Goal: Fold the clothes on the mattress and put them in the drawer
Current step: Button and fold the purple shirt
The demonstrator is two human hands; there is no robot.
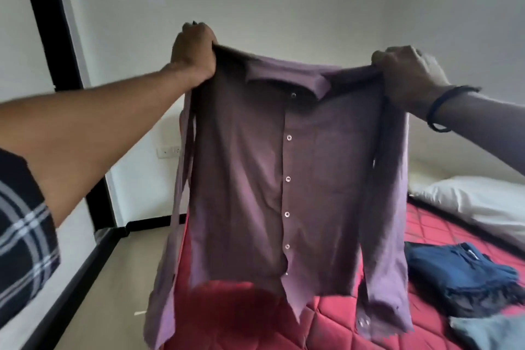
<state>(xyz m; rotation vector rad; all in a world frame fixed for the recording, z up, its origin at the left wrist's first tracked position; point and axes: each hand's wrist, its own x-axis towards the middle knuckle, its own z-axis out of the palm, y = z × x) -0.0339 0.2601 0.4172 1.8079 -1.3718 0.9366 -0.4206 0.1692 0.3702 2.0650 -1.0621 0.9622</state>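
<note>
Left hand [194, 51] and right hand [409, 74], fingers curled tight, each gripped one shoulder of a mauve woven shirt [255, 179], buttoned, hanging flat above the red quilted mattress [341, 321]. Folded blue jeans [460, 273] lay at 4 o'clock; a soft white pillow [477, 196] at 3.

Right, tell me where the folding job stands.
Done: nothing clearly; no drawer is in view. In hand: the left hand and right hand hold the purple shirt up by its shoulders, unfolded. Left: the blue garment and grey garment lie on the red mattress.
</note>
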